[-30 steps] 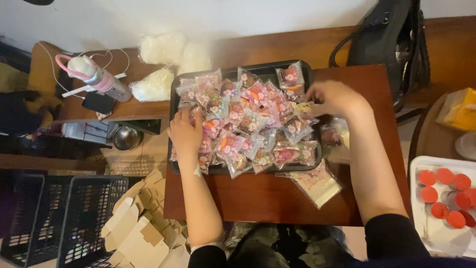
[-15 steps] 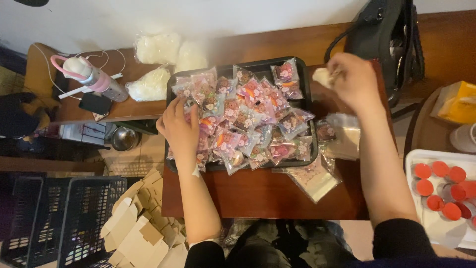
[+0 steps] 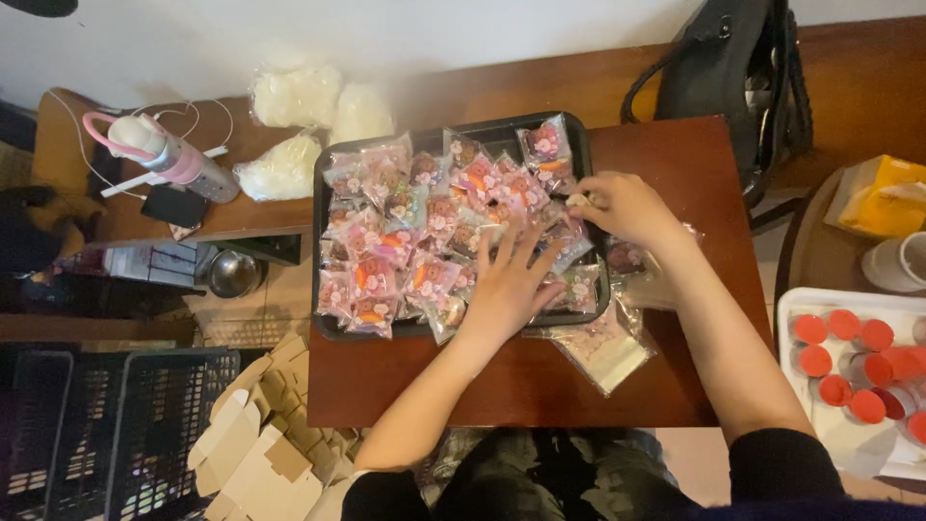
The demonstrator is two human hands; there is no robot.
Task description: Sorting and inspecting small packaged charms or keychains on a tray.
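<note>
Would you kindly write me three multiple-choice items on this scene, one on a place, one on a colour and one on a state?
1. Where does the left hand rest?
A. On the wrapped sweets in the black tray
B. On the water bottle
C. Inside the black crate

2. What colour are the lids in the white tray at the right?
A. Blue
B. Red
C. Green

3. How is the right hand held?
A. Flat and open on the bare table
B. Hanging off the table edge
C. Fingers curled together at the black tray's right rim

Answers:
1. A, the hand lies spread, palm down, on the packets.
2. B, every round lid there shows red.
3. C, the fingers bunch around something small and pale by the rim.
</note>
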